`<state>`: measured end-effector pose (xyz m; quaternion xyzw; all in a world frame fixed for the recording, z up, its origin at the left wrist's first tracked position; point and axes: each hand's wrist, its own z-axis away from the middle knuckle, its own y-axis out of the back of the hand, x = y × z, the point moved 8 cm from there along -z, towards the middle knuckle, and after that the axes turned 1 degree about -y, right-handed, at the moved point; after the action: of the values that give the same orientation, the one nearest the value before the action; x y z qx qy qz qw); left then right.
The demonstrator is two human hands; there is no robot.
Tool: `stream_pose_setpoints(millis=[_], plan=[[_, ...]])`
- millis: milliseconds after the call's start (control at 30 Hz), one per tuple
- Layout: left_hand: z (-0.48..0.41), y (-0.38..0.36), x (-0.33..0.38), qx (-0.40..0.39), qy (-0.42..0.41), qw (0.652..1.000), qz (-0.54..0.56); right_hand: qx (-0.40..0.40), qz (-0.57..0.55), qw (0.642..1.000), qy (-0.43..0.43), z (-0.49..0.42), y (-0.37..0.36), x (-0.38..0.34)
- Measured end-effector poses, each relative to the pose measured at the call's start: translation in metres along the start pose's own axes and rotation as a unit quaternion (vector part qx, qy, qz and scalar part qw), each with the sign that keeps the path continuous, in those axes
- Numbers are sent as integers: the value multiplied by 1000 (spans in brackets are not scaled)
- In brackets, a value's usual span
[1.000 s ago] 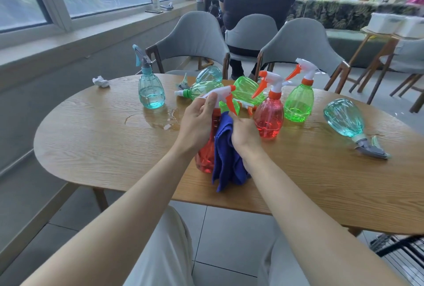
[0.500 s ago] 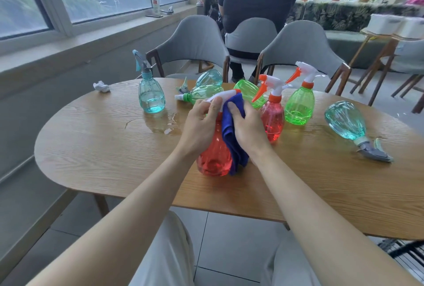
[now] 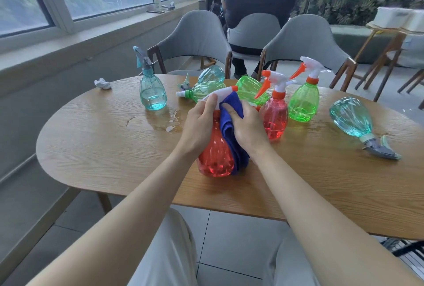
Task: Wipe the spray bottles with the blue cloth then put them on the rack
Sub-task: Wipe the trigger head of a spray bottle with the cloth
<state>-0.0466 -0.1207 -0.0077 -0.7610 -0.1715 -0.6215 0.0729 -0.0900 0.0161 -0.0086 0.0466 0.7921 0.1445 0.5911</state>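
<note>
A red spray bottle [image 3: 214, 155] stands upright near the table's front edge. My left hand [image 3: 199, 122] grips its neck and white sprayer head. My right hand [image 3: 249, 125] holds the blue cloth [image 3: 230, 113] against the bottle's right side and top; the cloth hangs down to the table. Behind stand a second red bottle [image 3: 275, 116], a green bottle [image 3: 304, 102] and a teal bottle [image 3: 152, 95]. Two green bottles [image 3: 207, 91] [image 3: 249, 88] and a teal one [image 3: 211, 74] lie at the back. Another teal bottle [image 3: 351, 117] lies at the right.
The wooden table [image 3: 96, 143] has a wet patch [image 3: 167, 122] left of my hands and a crumpled white tissue [image 3: 102, 83] at the far left. Grey chairs [image 3: 197, 38] stand behind it, and a person in black sits beyond. A black wire rack's corner [image 3: 410, 251] shows lower right.
The red bottle went from raised to standing on the table. My right hand brought the cloth up from the bottle's lower side to its neck and sprayer head.
</note>
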Motion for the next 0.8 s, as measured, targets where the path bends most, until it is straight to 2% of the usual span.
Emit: stream_pose_setpoints(millis=[200, 500, 667, 800], plan=[[2, -4, 7, -14, -25, 999, -16, 34, -79, 996, -13, 9, -2, 5], [-5, 6, 3, 34, -41, 994, -93, 23, -73, 997, -4, 9, -10, 1], [-4, 5, 1, 49, -26, 994, -96, 47, -94, 990, -94, 14, 2, 32], [2, 2, 2, 40, -26, 992, -115, 58, -211, 962, -163, 17, 1, 51]])
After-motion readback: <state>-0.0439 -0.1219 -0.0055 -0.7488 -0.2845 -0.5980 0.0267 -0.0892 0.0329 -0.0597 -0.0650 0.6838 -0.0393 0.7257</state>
